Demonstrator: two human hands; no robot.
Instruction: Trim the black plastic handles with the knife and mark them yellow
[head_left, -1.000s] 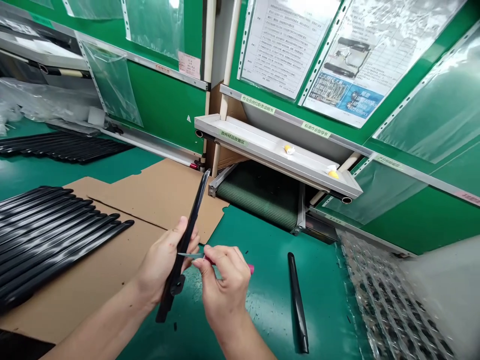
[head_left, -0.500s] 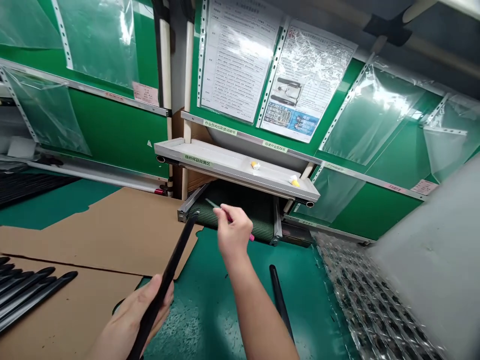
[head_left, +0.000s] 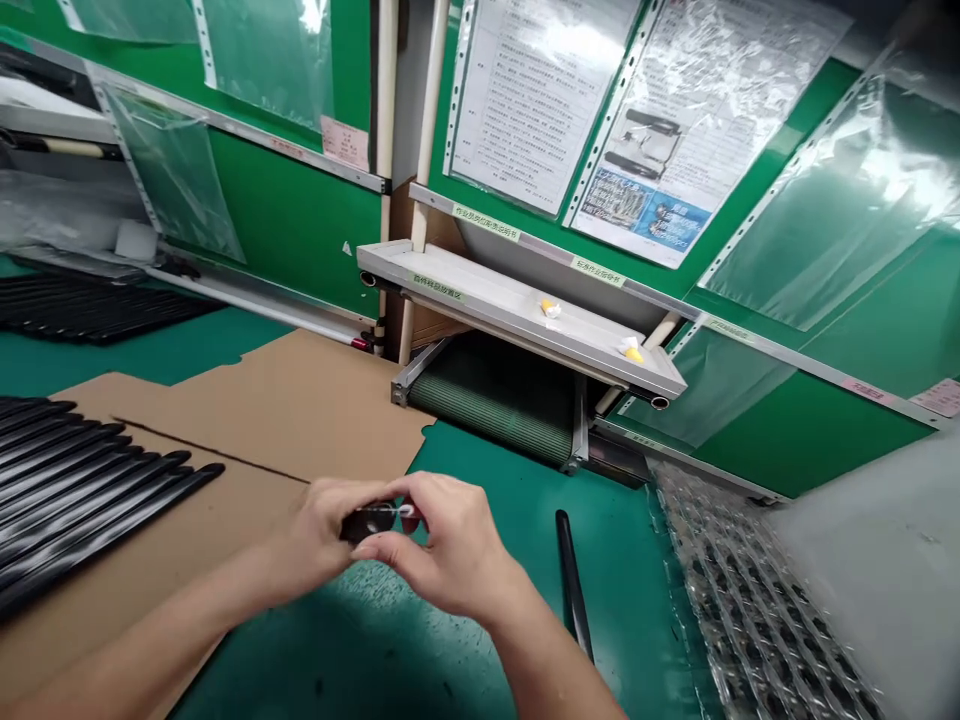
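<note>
My left hand (head_left: 319, 530) is closed around a black plastic strip (head_left: 364, 522), which now points nearly end-on at me, so most of its length is hidden. Facing it, my right hand (head_left: 457, 545) curls around a slim pink-handled tool (head_left: 409, 518); its pale tip is at the strip's end, and whether it touches cannot be made out. The right thumb reaches to the strip's lower side. Another black strip (head_left: 574, 585) lies alone on the green tabletop to the right of my hands.
Several black strips (head_left: 112, 500) lie in a row on the cardboard (head_left: 300, 390) at left, with more farther back. A small conveyor belt (head_left: 499, 400) stands ahead under a grey shelf (head_left: 487, 300). Clear plastic blister trays (head_left: 750, 600) are stacked at right.
Both hands have come together. The strip has swung from slanting upright to nearly end-on, and my right hand has brought the pink-handled tool down to its end. The view has shifted left.
</note>
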